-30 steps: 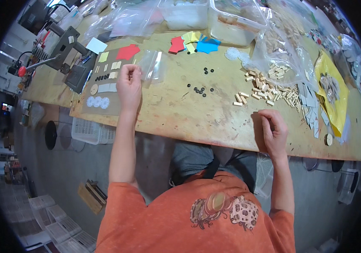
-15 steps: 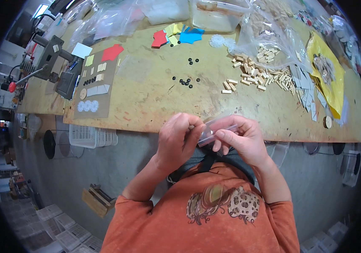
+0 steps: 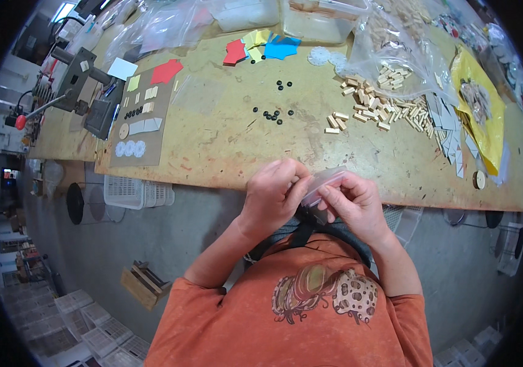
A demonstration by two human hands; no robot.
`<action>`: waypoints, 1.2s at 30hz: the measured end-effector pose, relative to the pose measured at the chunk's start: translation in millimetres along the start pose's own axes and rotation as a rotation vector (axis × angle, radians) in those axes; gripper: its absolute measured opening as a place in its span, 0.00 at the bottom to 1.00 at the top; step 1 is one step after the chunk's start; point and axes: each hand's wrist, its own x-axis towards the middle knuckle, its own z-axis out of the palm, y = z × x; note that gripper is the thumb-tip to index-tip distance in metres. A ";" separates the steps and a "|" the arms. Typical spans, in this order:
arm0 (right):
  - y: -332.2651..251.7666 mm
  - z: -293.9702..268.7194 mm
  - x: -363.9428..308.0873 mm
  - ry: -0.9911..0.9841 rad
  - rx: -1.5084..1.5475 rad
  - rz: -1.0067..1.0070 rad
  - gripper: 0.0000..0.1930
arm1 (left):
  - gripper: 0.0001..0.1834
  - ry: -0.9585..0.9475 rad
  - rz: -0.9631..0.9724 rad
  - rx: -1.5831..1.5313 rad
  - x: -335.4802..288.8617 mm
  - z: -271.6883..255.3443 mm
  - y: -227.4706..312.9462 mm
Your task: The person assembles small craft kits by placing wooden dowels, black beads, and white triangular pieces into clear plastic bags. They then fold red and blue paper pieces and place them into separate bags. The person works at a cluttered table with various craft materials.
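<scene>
A small clear plastic bag (image 3: 321,183) with a pinkish strip along its edge is stretched between my hands, just off the table's near edge. My right hand (image 3: 354,199) pinches one side of it between thumb and fingers. On the other side my left hand (image 3: 275,194) is closed at the bag's edge, thumb against the curled fingers; its fingertips are partly hidden. Beyond my hands, several small black rings (image 3: 272,115) lie scattered on the worn table (image 3: 212,147). A heap of small wooden blocks (image 3: 371,107) spreads to the right of them.
At the left a brown board (image 3: 154,144) carries sorted parts beside a lever press (image 3: 81,79). Red, yellow and blue cards (image 3: 283,48) lie at the back, near white gear-shaped discs (image 3: 318,56). A yellow bag (image 3: 478,110) and grey triangular pieces (image 3: 442,122) are at the right.
The bag has tilted up and turned between my hands. My left hand has shifted slightly right and away from me, and the whole view has moved a little.
</scene>
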 end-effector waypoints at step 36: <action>0.2 7.1 -7.8 0.218 0.118 0.093 0.09 | 0.06 0.105 0.151 0.114 9.7 5.0 15.1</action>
